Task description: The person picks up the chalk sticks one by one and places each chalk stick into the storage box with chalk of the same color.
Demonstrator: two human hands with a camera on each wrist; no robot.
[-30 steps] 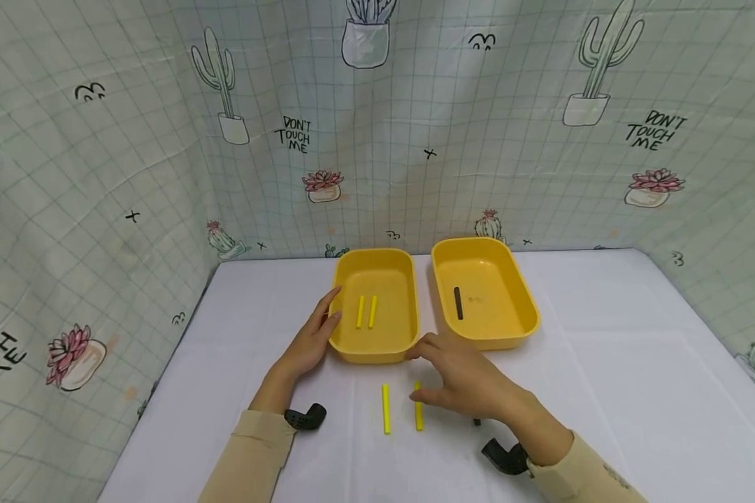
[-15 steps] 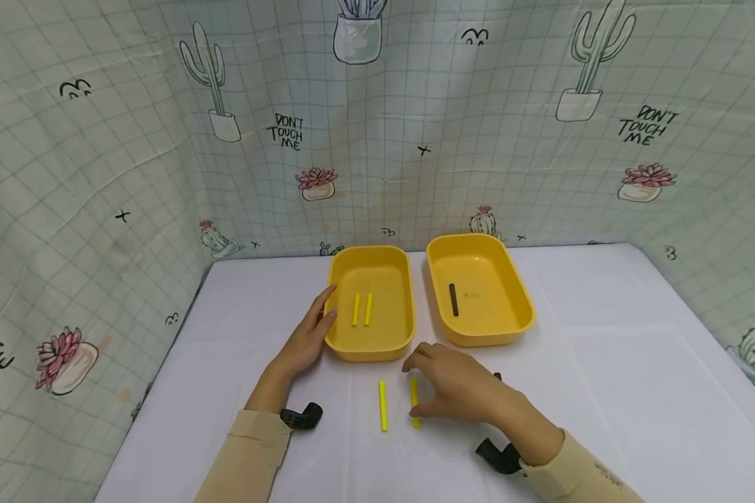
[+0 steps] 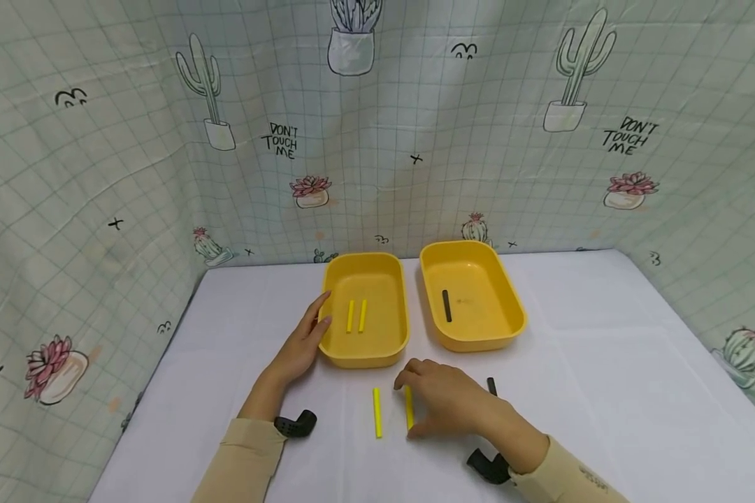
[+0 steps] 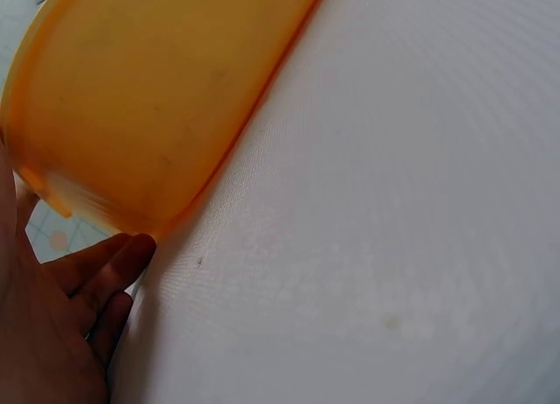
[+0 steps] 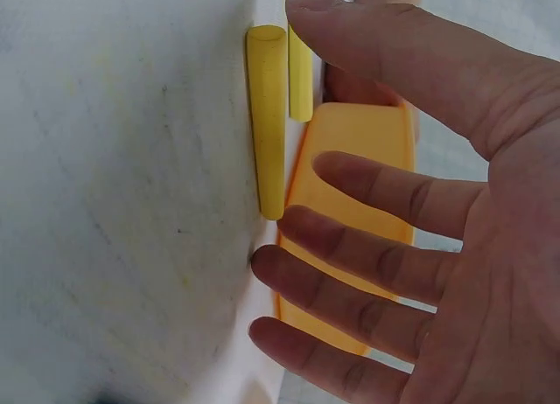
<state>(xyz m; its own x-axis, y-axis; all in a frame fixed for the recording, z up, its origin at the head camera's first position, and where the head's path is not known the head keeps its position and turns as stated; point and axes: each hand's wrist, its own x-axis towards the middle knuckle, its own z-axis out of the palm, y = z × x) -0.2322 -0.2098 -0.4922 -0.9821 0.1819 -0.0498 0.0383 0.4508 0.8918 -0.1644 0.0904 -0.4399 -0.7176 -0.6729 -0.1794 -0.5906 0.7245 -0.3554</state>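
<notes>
My left hand (image 3: pixel 297 349) rests against the left side of a yellow tray (image 3: pixel 363 362), its fingers touching the wall. Two thin yellow sticks (image 3: pixel 350 316) lie side by side inside that tray. Low over the table, my right hand (image 3: pixel 449 398) has its thumb and fingers spread at the two ends of another yellow stick (image 3: pixel 409 411). In the right wrist view, this stick (image 5: pixel 268 124) lies on the cloth, the fingers loosely bent and not gripping it. To its left lies one more yellow stick (image 3: pixel 377 413).
A second yellow tray (image 3: pixel 478 344) stands to the right, holding a black stick (image 3: pixel 447 306). Another black stick (image 3: pixel 491 385) on the white table (image 3: pixel 604 391) is partly hidden behind my right forearm. A patterned cloth (image 3: pixel 409 105) hangs behind the table.
My right hand has come down and back from beside the left tray's near edge to the right-hand loose yellow stick. My left hand stays at the tray. The head view has shifted slightly.
</notes>
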